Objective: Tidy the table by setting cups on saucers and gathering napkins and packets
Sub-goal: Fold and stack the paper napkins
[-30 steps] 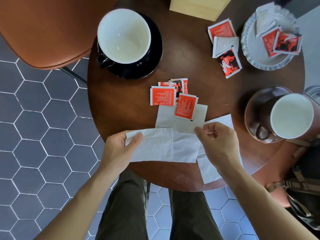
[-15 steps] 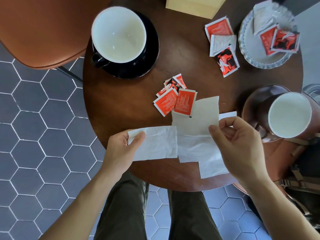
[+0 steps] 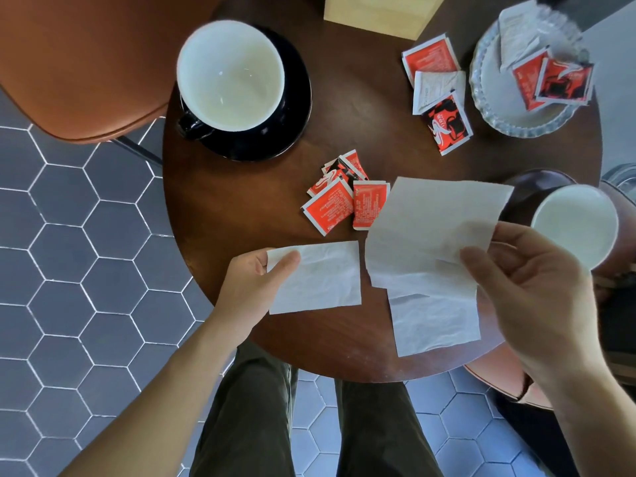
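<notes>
grey hexagon floor tiles surround a round dark wooden table [image 3: 241,208], with a tan chair [image 3: 86,63] at the far left. left to right: the black cup [image 3: 230,75] already sits on its black saucer [image 3: 292,125]. the left hand [image 3: 254,280] pinches a small napkin [image 3: 320,277], thumb on top, fingers clamped on its left edge. a loose heap of red packets [image 3: 340,201] lies at mid-table, just beside the large napkin [image 3: 433,232] that the right hand [image 3: 526,287] grips by its right edge, lifted off the table; another napkin [image 3: 433,321] lies beneath. more packets [image 3: 437,94] lie near the glass dish [image 3: 499,108], and the brown cup [image 3: 574,225] sits on the brown saucer [image 3: 523,187] at the right.

risks, as i judge them: the raised napkin could sweep the red heap about, and the right hand works close to the brown cup and could knock it.

print on the packets is too small to read.
</notes>
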